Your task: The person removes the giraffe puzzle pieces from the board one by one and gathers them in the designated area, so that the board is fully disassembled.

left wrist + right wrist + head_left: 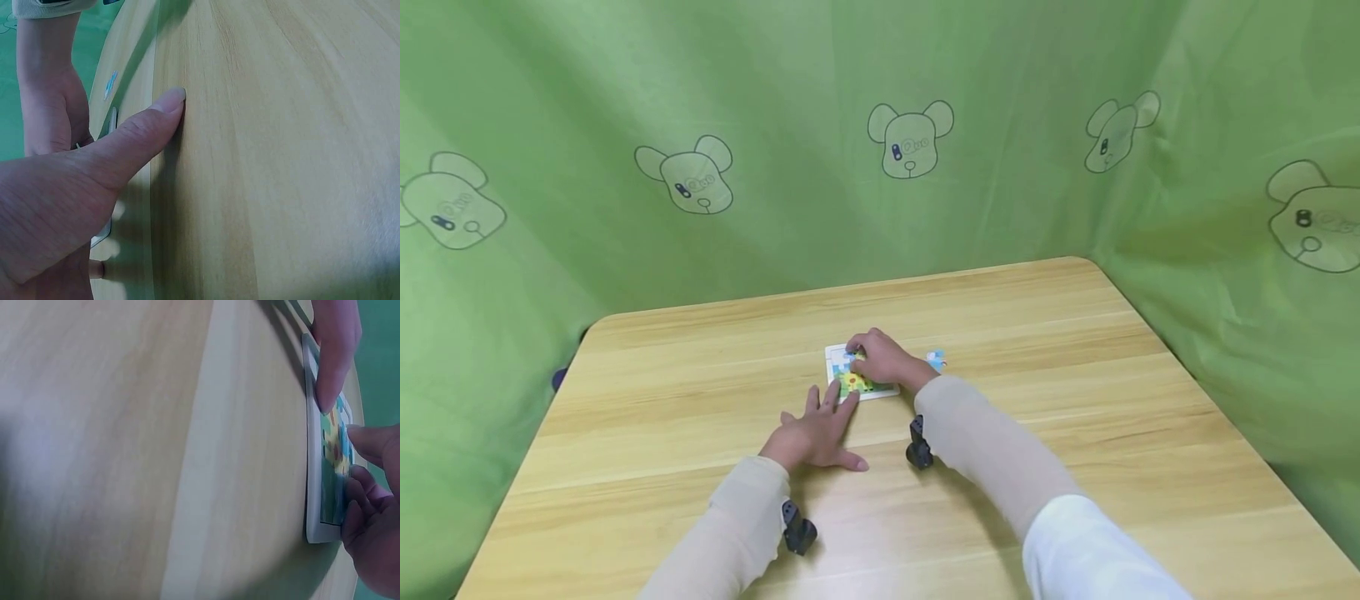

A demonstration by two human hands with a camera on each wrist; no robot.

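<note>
A small jigsaw puzzle (852,383) with a white frame and a yellow giraffe on green and blue lies on the table. My right hand (883,358) is over its upper right part, thumb and fingers curled around a small blue puzzle piece (850,356), mostly hidden by the fingers. My left hand (816,435) is spread, its straight fingertips on the puzzle's near edge and its thumb out to the side. In the right wrist view, a left finger (334,375) presses on the picture beside the right thumb (369,440). The left wrist view shows mainly the left thumb (137,137).
A loose blue-and-white puzzle piece (936,360) lies on the table, right of the puzzle and close to the right wrist. The wooden table (700,400) has rounded far corners. A green curtain (797,208) with bear-head outlines hangs behind and along the sides.
</note>
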